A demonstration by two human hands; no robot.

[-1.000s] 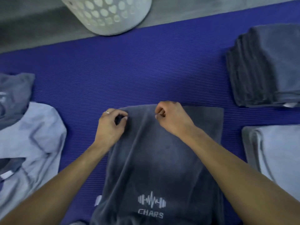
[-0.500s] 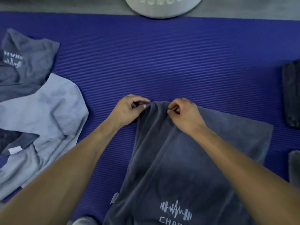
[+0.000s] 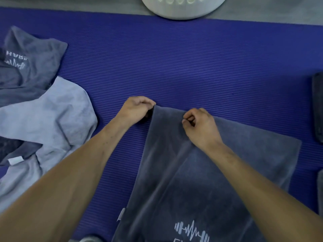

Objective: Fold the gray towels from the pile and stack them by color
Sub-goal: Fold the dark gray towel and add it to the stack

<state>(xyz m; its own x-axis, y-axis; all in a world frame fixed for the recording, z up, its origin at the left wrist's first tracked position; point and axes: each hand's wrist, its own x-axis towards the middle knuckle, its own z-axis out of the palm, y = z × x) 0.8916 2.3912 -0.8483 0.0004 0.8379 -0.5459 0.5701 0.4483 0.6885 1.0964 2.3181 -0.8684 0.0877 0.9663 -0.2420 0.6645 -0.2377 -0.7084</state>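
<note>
A dark gray towel point(image 3: 174, 180) with a white barbell logo lies on the blue mat in front of me, its upper layer folded over a wider layer beneath. My left hand point(image 3: 135, 109) pinches the far left corner of that upper layer. My right hand point(image 3: 201, 126) pinches the far edge a little to the right. The unfolded pile sits at the left: a light gray towel point(image 3: 47, 119) over dark gray towels point(image 3: 29, 67).
The ribbed blue mat point(image 3: 174, 67) covers the floor. A white perforated laundry basket point(image 3: 181, 7) stands at the far edge. The dark folded stack point(image 3: 318, 107) and a lighter stack point(image 3: 320, 193) just show at the right border.
The view has swung left, so the folded stacks slid almost out of frame. Both hands keep their pinch on the towel's far edge, which now lies slanted toward the right.
</note>
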